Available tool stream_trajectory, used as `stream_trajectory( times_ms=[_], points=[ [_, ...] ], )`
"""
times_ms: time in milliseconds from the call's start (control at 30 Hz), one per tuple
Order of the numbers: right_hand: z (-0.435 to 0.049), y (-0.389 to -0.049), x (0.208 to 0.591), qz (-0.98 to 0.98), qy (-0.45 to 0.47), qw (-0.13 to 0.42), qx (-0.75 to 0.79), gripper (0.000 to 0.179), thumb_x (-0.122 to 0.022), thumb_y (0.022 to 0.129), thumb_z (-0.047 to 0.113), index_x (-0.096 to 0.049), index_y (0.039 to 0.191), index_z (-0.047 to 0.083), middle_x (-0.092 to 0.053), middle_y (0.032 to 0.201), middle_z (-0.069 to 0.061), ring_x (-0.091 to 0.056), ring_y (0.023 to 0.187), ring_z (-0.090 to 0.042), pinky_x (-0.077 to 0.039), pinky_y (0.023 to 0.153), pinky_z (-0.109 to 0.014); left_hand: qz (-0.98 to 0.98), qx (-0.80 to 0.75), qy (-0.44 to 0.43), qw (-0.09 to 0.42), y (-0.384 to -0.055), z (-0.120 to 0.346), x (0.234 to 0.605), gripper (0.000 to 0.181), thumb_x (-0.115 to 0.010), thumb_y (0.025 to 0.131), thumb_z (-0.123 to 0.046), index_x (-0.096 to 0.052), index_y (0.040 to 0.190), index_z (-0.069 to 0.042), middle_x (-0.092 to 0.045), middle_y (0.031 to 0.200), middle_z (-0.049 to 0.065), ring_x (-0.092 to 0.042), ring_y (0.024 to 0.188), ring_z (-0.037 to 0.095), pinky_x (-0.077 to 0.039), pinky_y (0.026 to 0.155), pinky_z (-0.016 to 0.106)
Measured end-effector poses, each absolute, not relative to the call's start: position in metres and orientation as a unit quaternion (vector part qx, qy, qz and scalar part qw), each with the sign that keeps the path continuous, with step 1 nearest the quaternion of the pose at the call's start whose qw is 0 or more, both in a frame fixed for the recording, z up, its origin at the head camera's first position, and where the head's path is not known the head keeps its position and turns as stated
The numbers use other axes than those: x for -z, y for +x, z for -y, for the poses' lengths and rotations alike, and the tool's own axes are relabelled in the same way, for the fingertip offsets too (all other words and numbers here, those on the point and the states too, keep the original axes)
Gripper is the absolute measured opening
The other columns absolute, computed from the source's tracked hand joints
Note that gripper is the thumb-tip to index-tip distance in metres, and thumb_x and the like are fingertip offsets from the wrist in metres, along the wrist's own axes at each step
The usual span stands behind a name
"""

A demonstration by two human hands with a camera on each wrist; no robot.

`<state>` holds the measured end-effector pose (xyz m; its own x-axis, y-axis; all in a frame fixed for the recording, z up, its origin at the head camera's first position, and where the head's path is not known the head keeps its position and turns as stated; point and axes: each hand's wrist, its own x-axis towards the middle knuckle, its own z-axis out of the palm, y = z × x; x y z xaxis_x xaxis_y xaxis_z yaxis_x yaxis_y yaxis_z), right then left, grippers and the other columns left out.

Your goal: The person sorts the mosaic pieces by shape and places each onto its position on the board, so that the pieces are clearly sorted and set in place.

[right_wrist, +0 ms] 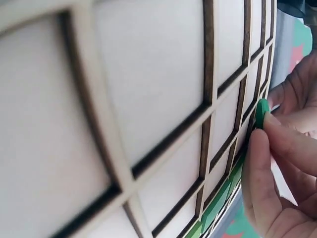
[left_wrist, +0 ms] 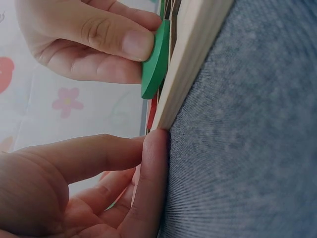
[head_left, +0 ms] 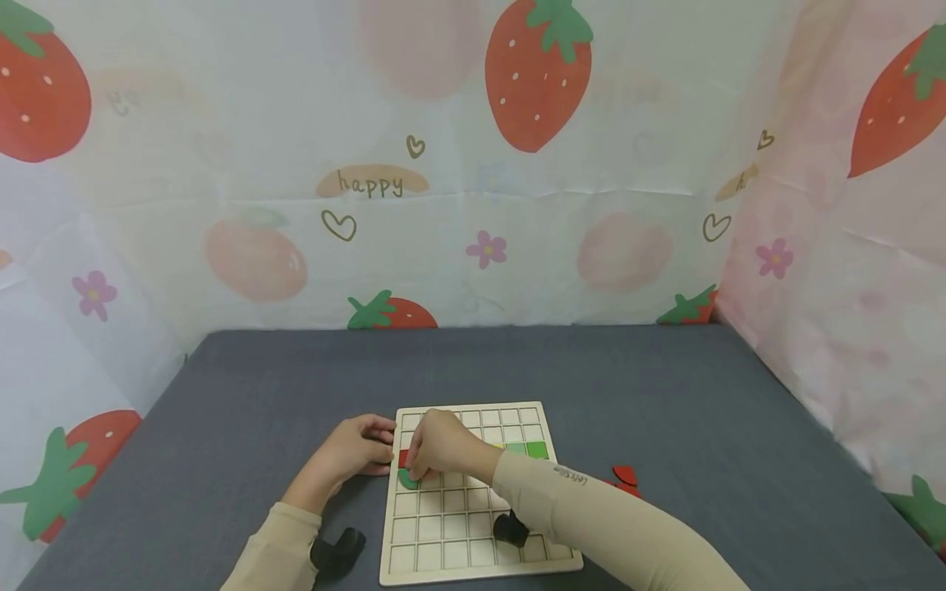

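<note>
A wooden grid board [head_left: 443,574] lies flat on the table in the head view. My right hand [head_left: 452,446] reaches over its left side and pinches a flat green tile with a rounded edge [left_wrist: 157,64] between thumb and fingers. The tile is tilted at the board's left rim, beside a red tile [head_left: 403,458] in the grid. My left hand [head_left: 356,450] is at the board's left edge, its fingertips touching the wooden side with the fingers loosely bent. In the right wrist view, the green tile [right_wrist: 261,113] stands on edge between the fingertips.
Light green [head_left: 515,448] and bright green [head_left: 537,450] tiles sit in the grid's right part. Red pieces [head_left: 624,474] lie on the dark grey tablecloth [head_left: 665,394] right of the board. The right forearm covers part of the board. A strawberry-patterned curtain [head_left: 458,197] hangs behind.
</note>
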<state>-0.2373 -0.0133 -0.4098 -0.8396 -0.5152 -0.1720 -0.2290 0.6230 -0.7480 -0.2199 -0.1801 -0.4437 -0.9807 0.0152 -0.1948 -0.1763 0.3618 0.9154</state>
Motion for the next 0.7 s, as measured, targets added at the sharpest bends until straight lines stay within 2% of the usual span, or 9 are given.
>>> stream_trajectory(
  times_ms=[233, 400, 533, 700],
  points=[
    [0.011, -0.233, 0.409, -0.886, -0.225, 0.169, 0.368, 0.012, -0.08, 0.07, -0.01, -0.073, 0.065, -0.002, -0.07, 0.064, -0.005, -0.05, 0.047, -0.005, -0.047, 0.045, -0.015, -0.82, -0.564, -0.047, 0.083, -0.22, 0.18, 0.444, 0.046, -0.065, 0.082, 0.01, -0.057, 0.127, 0.009, -0.059, 0.104, 0.017, -0.064, 0.077, 0.015, -0.063, 0.066, 0.033],
    [0.0, -0.235, 0.406, -0.868, -0.21, 0.186, 0.409, 0.008, -0.08, 0.074, -0.006, -0.075, 0.07, 0.0, -0.07, 0.066, -0.006, -0.057, 0.052, -0.007, -0.055, 0.051, -0.02, -0.819, -0.565, -0.048, 0.087, -0.221, 0.179, 0.443, 0.046, -0.065, 0.082, 0.009, -0.057, 0.128, 0.008, -0.059, 0.104, 0.017, -0.064, 0.078, 0.016, -0.063, 0.067, 0.034],
    [-0.021, -0.238, 0.4, -0.852, -0.185, 0.198, 0.448, 0.002, -0.079, 0.078, -0.001, -0.077, 0.079, 0.0, -0.073, 0.073, -0.008, -0.067, 0.06, -0.015, -0.061, 0.059, -0.028, -0.82, -0.563, -0.054, 0.089, -0.221, 0.179, 0.444, 0.046, -0.065, 0.083, 0.009, -0.057, 0.128, 0.007, -0.059, 0.105, 0.017, -0.065, 0.079, 0.017, -0.063, 0.068, 0.033],
    [-0.056, -0.24, 0.391, -0.847, -0.155, 0.202, 0.467, 0.007, -0.08, 0.08, 0.005, -0.077, 0.085, 0.001, -0.074, 0.08, -0.009, -0.073, 0.071, -0.023, -0.063, 0.067, -0.034, -0.825, -0.556, -0.06, 0.084, -0.22, 0.179, 0.444, 0.047, -0.065, 0.082, 0.009, -0.057, 0.128, 0.007, -0.058, 0.106, 0.017, -0.065, 0.079, 0.017, -0.063, 0.067, 0.032]
  ],
)
